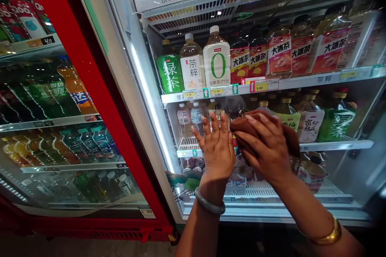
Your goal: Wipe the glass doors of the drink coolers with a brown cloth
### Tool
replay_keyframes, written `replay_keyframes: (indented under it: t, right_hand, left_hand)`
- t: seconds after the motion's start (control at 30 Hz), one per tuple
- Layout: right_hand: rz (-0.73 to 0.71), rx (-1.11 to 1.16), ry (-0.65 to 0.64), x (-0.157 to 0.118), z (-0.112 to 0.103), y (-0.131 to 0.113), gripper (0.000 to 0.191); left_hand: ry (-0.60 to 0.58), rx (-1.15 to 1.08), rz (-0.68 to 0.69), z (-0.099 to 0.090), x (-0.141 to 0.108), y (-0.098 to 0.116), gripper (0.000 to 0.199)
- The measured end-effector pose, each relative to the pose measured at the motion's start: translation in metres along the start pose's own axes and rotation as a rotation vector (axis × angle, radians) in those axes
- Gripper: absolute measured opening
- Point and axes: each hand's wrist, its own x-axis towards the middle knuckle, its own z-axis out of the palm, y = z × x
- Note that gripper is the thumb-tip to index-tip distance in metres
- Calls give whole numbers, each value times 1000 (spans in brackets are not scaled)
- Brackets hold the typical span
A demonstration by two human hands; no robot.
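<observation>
Before a lit drinks fridge (295, 87) lined with bottles (216, 60), the person's left hand (217, 150) stood open, fingers spread, while the right hand (269, 152), just beside it, gripped a brown cloth (290, 138) in front of the shelves.

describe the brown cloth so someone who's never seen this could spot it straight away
Start at the brightly lit drinks cooler, right of the red-framed cooler. In front of it, find the right hand, whose arm wears a gold bangle. The brown cloth is bunched under that hand, plain fabric against the labelled bottles.
</observation>
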Motion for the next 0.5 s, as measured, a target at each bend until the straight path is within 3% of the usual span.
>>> replay_keyframes:
  t: [0.1,0.2,0.37,0.5]
  right_hand:
    - [116,-45,109,-4,-8,19,53]
    - [235,-71,138,-3,-9,14,56]
    - [60,-12,3,-5,-6,5,48]
    - [121,-34,102,-8,-15,26,49]
  left_hand:
    - [17,-14,-12,2,0,5,85]
    - [19,-18,10,7,0,10,84]
    - [44,-16,50,15,-1,19,82]
    - [54,10,38,16,-1,25,81]
